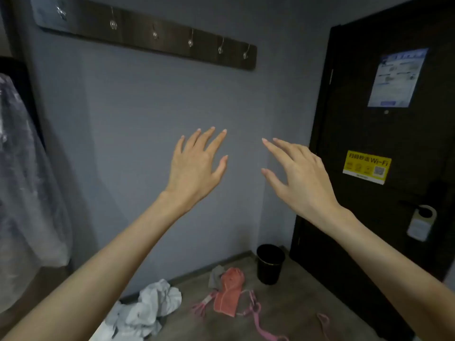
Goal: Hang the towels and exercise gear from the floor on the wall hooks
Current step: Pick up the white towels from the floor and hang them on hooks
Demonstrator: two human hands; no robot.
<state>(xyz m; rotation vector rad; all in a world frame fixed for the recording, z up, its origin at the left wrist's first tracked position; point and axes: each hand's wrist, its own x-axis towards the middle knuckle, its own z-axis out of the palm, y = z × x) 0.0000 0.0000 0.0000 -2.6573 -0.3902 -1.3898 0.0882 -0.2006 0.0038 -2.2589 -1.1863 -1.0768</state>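
Note:
A dark wooden hook rail (172, 43) with several bare metal hooks runs along the grey wall, high up. My left hand (197, 166) and my right hand (300, 175) are raised in front of the wall, well below the rail, fingers spread, holding nothing. On the floor below lie a crumpled white towel (150, 306), an orange-pink cloth item (230, 291), a small grey cloth (215, 275) and pink stretchy bands (256, 313).
A black waste bin (269, 263) stands in the corner by the dark door (384, 134), which carries a blue notice, a yellow Wi-Fi sticker and a door hanger (421, 225). Clothing in clear plastic (27, 180) hangs at the left.

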